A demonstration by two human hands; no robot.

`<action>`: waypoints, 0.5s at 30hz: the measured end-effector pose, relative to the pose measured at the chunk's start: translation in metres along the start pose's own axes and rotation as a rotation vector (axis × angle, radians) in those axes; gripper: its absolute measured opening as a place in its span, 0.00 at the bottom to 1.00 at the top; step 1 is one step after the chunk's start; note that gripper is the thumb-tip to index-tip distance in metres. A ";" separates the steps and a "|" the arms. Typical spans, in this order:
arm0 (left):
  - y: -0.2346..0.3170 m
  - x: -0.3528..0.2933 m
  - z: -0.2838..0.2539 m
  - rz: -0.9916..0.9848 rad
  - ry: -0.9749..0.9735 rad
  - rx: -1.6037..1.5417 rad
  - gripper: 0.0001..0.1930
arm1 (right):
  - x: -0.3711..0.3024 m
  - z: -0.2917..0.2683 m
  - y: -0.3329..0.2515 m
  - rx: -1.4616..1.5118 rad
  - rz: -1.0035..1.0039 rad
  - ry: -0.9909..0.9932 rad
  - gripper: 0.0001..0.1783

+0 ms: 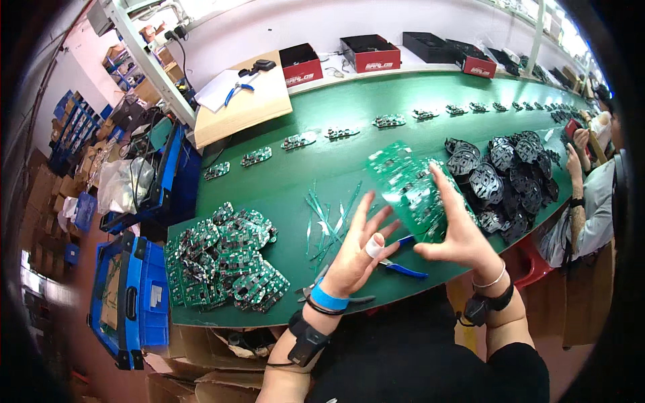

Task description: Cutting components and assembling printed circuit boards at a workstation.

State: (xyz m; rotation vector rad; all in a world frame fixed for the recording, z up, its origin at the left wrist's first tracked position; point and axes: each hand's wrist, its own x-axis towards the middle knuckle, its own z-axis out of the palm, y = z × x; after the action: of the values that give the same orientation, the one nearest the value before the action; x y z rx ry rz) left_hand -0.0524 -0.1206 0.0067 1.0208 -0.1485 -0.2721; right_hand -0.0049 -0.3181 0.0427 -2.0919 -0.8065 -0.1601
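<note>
A green printed circuit board panel (pixel 406 191), slightly smeared by motion, is tilted above the table's front part. My right hand (pixel 463 232) grips its right side, fingers partly hidden along the edge. Just left of the panel, my left hand (pixel 356 258) is open with fingers spread and appears to hold nothing; one digit has a white wrap. Thin green board strips (pixel 326 218) lie scattered beyond my left hand. Beneath and between my hands are blue-handled pliers (pixel 403 270), partly covered. A second tool with grey handles (pixel 359 300) lies partly behind my left wrist.
Populated circuit boards (pixel 228 258) are heaped at the table's left front. Black plastic housings (pixel 500 178) pile up on the right. A row of boards (pixel 299 140) crosses the green table (pixel 302 181). A cardboard sheet (pixel 262 107) bears other pliers. A co-worker (pixel 581 195) sits right.
</note>
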 end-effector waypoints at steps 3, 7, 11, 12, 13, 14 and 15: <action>0.007 -0.005 0.010 0.331 0.225 -0.286 0.25 | 0.005 0.037 -0.041 0.004 -0.090 -0.126 0.59; 0.039 -0.053 -0.033 0.406 0.371 -0.358 0.22 | 0.018 0.043 -0.042 0.264 -0.044 -0.062 0.44; 0.063 -0.113 -0.068 0.451 0.367 -0.494 0.29 | -0.008 0.046 -0.015 -0.355 -0.080 -0.412 0.41; 0.060 -0.125 -0.080 0.460 0.373 -0.468 0.31 | -0.017 0.051 -0.010 -0.509 -0.094 -0.456 0.42; 0.055 -0.131 -0.082 0.440 0.422 -0.496 0.32 | -0.024 0.053 -0.008 -0.507 -0.101 -0.463 0.42; 0.052 -0.137 -0.084 0.420 0.471 -0.524 0.32 | -0.030 0.054 -0.007 -0.535 -0.063 -0.482 0.41; 0.046 -0.139 -0.086 0.397 0.426 -0.535 0.33 | -0.032 0.055 -0.007 -0.563 -0.022 -0.499 0.41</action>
State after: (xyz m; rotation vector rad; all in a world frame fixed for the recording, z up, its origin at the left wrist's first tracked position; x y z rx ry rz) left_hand -0.1572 0.0130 0.0028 0.4820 0.1080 0.2621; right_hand -0.0438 -0.2887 0.0013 -2.7082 -1.1803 0.1518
